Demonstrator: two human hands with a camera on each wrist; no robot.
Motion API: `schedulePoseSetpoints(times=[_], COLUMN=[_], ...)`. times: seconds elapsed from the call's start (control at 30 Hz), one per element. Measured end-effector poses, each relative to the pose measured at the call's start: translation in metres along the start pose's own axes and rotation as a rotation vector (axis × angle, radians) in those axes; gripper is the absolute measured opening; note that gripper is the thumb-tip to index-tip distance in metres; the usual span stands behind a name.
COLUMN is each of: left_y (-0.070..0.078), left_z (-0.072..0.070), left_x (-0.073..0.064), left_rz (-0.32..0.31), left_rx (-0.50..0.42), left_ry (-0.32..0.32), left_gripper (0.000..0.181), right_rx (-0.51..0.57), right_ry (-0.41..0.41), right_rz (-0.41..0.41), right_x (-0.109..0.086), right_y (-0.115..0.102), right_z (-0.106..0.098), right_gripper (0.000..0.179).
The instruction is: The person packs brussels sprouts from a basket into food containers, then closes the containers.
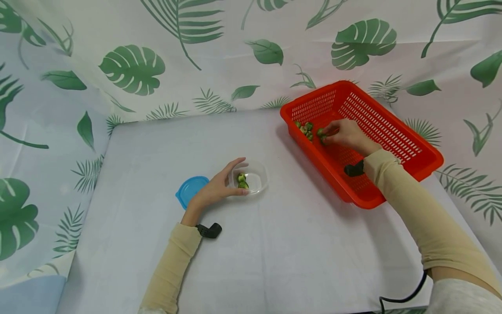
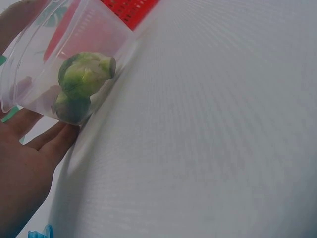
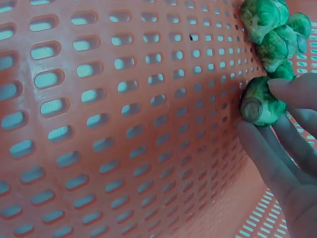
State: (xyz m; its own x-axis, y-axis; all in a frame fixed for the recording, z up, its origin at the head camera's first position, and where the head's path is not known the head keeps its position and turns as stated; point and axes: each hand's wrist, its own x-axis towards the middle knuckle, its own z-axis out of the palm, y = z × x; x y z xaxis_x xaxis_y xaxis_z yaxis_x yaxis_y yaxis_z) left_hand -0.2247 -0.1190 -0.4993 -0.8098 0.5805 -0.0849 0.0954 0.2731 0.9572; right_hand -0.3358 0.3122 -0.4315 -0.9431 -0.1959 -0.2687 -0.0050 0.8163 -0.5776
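A small clear plastic container (image 1: 258, 179) stands on the white-covered table with two Brussels sprouts (image 1: 241, 178) inside. My left hand (image 1: 213, 189) holds it from the left, thumb at the near side and fingers round the far side. In the left wrist view the sprouts (image 2: 85, 74) show through its wall. My right hand (image 1: 349, 136) is down inside the red basket (image 1: 321, 165), pinching one Brussels sprout (image 3: 261, 101) between thumb and fingers. Beyond it, several more sprouts (image 3: 271, 37) lie bunched at the basket's left end.
A blue lid (image 1: 191, 189) lies on the table left of the container, partly behind my left hand. The basket's slotted walls rise around my right hand. A black cable (image 1: 408, 300) hangs by the right sleeve. A leaf-patterned cloth (image 1: 243, 56) stands behind the table.
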Motion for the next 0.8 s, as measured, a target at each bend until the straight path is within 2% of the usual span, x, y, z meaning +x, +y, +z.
schedulePoseSetpoints(times=[0.3,0.5,0.8], left_y=[0.001,0.001,0.001], left_z=[0.001,0.001,0.001], left_x=[0.000,0.000,0.000], left_rz=[0.009,0.011,0.013], left_rx=[0.010,0.013,0.004], left_ry=[0.003,0.007,0.003], left_gripper=[0.095,0.096,0.096], right_rx=[-0.001,0.014,0.016], right_ry=[-0.009,-0.020,-0.030], right_rz=[-0.004,0.027,0.000], right_x=[-0.010,-0.011,-0.018], right_y=[-0.009,-0.012,-0.019], right_z=[-0.007,-0.009,-0.013], right_gripper=[0.042,0.045,0.043])
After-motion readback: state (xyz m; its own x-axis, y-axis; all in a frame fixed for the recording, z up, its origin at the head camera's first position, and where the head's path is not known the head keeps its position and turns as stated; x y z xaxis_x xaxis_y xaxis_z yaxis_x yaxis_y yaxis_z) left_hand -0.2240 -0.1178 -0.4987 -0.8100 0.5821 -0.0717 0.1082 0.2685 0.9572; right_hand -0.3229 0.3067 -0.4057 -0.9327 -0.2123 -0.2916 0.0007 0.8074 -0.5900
